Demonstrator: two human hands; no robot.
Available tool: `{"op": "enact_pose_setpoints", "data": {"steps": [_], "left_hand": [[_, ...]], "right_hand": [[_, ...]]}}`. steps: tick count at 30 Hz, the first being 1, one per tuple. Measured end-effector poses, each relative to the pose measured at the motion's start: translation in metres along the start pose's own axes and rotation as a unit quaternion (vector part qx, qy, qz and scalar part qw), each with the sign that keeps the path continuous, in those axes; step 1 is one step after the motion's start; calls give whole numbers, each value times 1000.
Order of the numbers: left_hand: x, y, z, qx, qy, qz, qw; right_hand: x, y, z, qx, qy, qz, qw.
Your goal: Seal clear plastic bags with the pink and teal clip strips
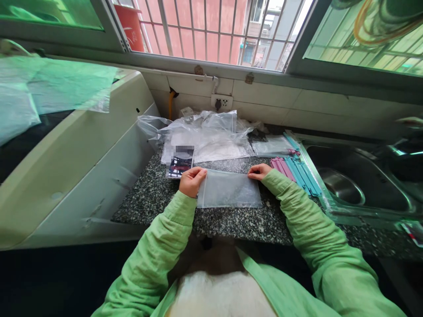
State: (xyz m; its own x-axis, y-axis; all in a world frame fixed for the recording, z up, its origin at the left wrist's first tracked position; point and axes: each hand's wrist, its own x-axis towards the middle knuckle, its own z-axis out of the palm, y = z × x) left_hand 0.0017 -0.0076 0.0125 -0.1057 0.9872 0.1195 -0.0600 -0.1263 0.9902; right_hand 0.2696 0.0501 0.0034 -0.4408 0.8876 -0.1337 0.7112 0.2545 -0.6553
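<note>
Resting across the lower middle of the view, a black-and-white speckled stone countertop [238, 226] forms the work surface. Over it extend the left arm in a light green fabric sleeve [152, 251] and the right arm in a matching sleeve [317, 237], both angled inward, elbows wide. Beyond lies a loose heap of clear plastic bags [211, 136]. Nearer the body, the flat rectangular translucent plastic bag [230, 189] spans the gap between the hands, above the front of the countertop; whether its lower edge touches the stone cannot be told. Outside the window, a tapered red container [129, 27] bears a pale marking, not legible. The left hand [192, 181] pinches the bag's upper left corner, thumb uppermost, fingers curled. The right hand [259, 171] grips the upper right corner between thumb and bent fingers. Just beyond the left hand, a dark printed rectangular card [180, 162], partly pixelated, shows no readable lettering.
</note>
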Motion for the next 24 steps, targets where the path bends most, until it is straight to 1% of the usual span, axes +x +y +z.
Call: {"op": "enact_pose_setpoints", "data": {"steps": [10,14,18,20,24], "left_hand": [[-1,-3,-1,24,-2,26,999],[-3,-3,0,42,-1,41,998],[-5,-3,0,56,12,52,997],[-5,-3,0,60,18,54,997],[-3,-4,0,63,14,56,996]], "right_hand": [[0,-4,-1,-41,0,0,999],[2,-6,2,-58,17,13,998],[6,-5,4,-71,45,15,996],[6,-3,4,-54,50,11,997],[4,1,4,12,40,-1,999]]}}
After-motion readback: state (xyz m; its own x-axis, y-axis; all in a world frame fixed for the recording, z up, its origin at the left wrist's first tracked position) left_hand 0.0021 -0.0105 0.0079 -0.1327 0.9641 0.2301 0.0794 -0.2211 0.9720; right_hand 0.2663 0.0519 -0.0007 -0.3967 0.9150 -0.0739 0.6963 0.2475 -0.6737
